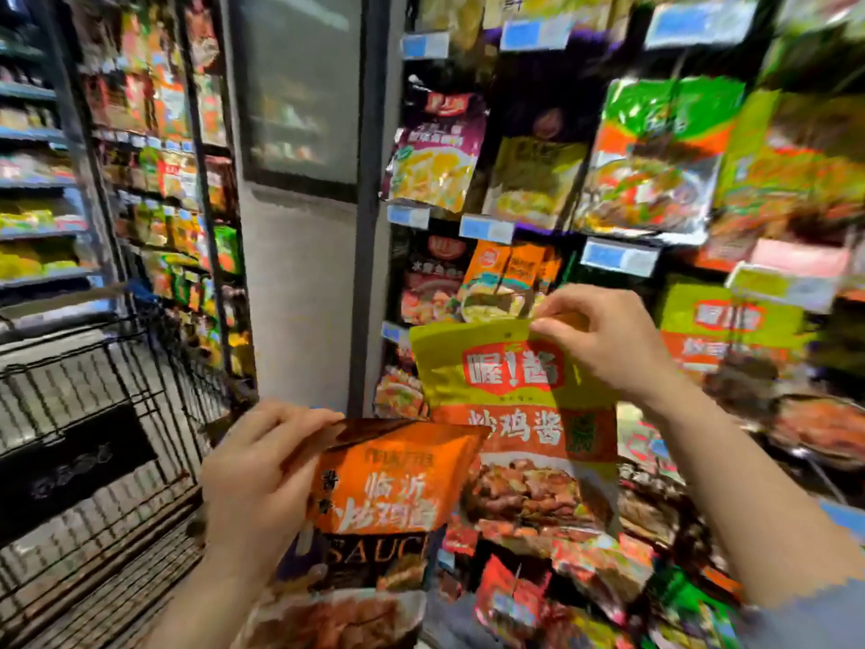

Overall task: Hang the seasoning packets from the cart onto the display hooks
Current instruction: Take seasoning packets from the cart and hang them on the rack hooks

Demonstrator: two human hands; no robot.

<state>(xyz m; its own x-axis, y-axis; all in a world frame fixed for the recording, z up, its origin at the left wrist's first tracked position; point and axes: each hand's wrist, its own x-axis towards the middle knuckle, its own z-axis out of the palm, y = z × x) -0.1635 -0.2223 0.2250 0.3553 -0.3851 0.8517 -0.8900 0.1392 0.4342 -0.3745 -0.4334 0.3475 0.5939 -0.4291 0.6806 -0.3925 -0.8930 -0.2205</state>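
Nearest the camera, low in the middle of the view, the left hand [255, 484] grips an orange seasoning packet [388, 489] by its upper left edge, fingers curled over the top and thumb along the side. That packet carries white lettering on orange above a dark band reading "SAUCE", and more of the same kind seem to sit stacked under it, though the blur makes the count uncertain.

Just to the right and a little farther off, the right hand [594, 339] pinches the top edge of a green and orange packet [515, 414] between thumb and fingertips, close to the small hang hole in its header. This packet hangs down from the pinch, with a red label, a row of white characters and a picture of a meat dish on its lower half. Its lower left corner sits behind the orange packet's top right corner.

Beyond both hands stands the hook display [561, 180], filled with hanging sauce packets in purple, dark, green and orange rows, with blue and white price tags [487, 228] clipped at the front of each row. A matching green packet [730, 327] hangs on the right, level with the right hand.

On the left, near the person, is the black wire shopping cart [93, 414]. Behind it run shelves of goods [164, 156] and a grey pillar [299, 297]. Much of the scene is smeared by motion.
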